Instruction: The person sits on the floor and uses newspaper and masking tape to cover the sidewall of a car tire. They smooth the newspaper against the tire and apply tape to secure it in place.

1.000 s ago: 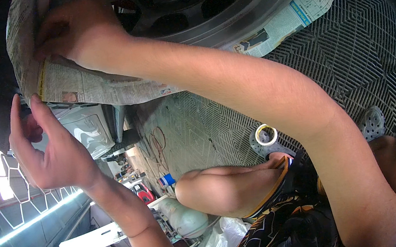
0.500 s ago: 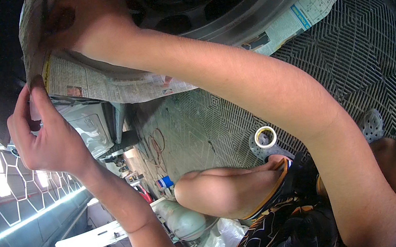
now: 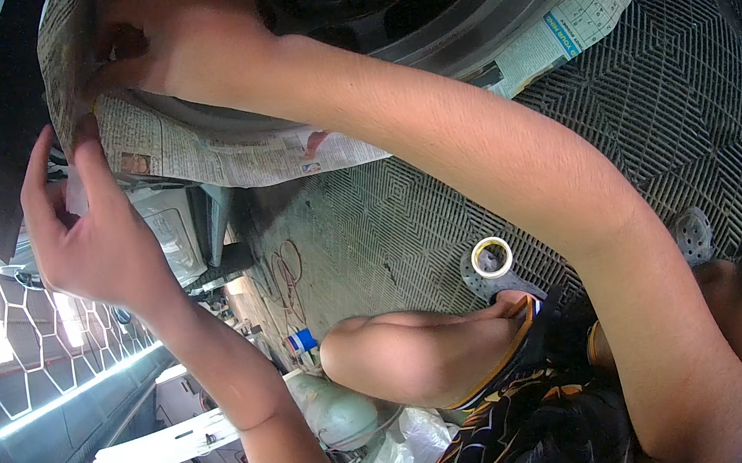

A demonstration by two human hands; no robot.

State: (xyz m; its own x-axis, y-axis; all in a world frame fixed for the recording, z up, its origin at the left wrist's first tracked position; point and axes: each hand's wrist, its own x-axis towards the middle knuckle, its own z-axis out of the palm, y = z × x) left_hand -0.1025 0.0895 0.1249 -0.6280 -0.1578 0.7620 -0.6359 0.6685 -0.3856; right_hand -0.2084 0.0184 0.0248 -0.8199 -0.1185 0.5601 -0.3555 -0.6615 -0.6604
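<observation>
Curving lengthwise around the alloy wheel (image 3: 482,39), newspaper (image 3: 202,155) meets the spread left hand (image 3: 100,239); I cannot tell the shadowed right hand's (image 3: 187,45) grip.

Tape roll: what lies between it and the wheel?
In the head view, the right forearm crosses between the wheel and the tape roll, with grey patterned flooring.

Both hands (image 3: 100,239) (image 3: 187,40) are at the newspaper (image 3: 226,161) around a dark wheel (image 3: 417,15), above a ridged floor (image 3: 606,130).
</observation>
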